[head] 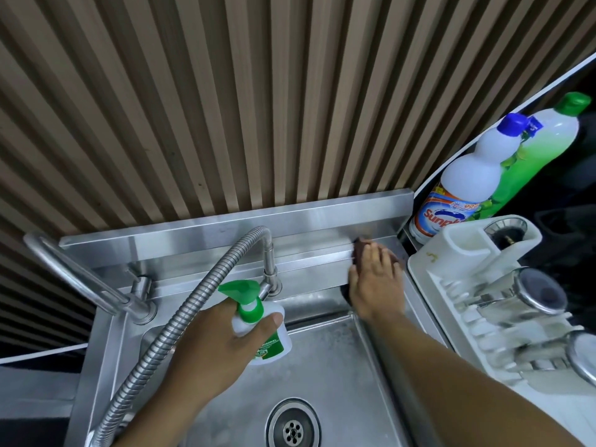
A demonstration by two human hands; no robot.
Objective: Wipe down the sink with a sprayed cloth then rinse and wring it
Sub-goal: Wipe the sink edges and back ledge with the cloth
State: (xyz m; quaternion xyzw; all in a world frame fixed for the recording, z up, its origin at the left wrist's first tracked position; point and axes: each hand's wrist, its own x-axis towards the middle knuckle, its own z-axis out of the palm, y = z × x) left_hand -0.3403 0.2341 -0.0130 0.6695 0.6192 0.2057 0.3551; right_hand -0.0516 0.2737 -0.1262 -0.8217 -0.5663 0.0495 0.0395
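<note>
Both forearms reach in from the bottom edge, and the right hand (375,282) lies flat, fingers spread and pointing away toward the wall, pressing a dark cloth (364,246) against the back ledge of the sink (325,366) near its right corner; only the cloth's far edge and a bit below the palm show. To do this wiping step well, I judge the palm should keep even pressure and sweep along the ledge, then down into the basin. The left hand (222,346) is clenched round a spray bottle (258,321), held upright over the basin's back left, its long axis near vertical and its green nozzle pointing left toward the flexible hose (180,314). It should turn toward the cloth before any further spraying. Beyond stand the tap (80,279), the drain (293,427), a white dish rack (483,285) touching the sink's right side, and two detergent bottles (483,175) on the counter (32,379).
</note>
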